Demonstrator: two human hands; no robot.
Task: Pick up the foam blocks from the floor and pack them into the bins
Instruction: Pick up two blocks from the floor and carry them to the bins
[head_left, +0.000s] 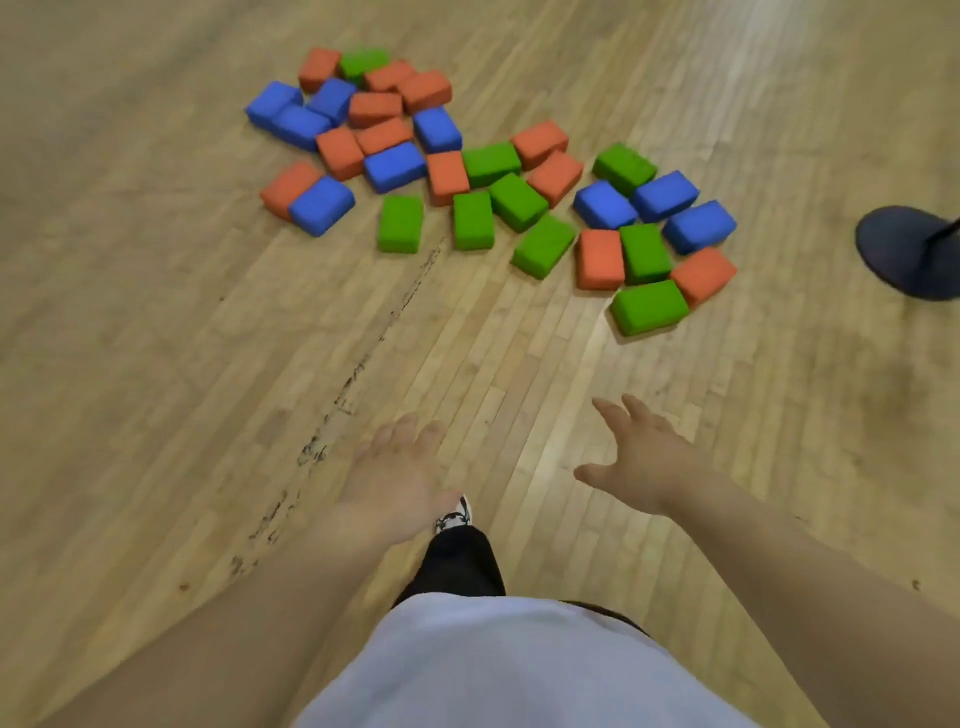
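Several foam blocks in orange, blue and green lie scattered on the wooden floor ahead, from an orange block (319, 67) at the far left to a green block (649, 307) nearest me on the right. A single green block (400, 223) sits at the front of the pile's middle. My left hand (396, 475) reaches forward with fingers straight, holding nothing, well short of the blocks. My right hand (641, 457) is spread open beside it, also empty. No bin is in view.
A dark round base (909, 249) with a thin pole stands on the floor at the right edge, close to the rightmost blocks. A line of black scuff marks (343, 395) runs across the boards. My shoe (454, 517) and dark trouser leg show below my hands.
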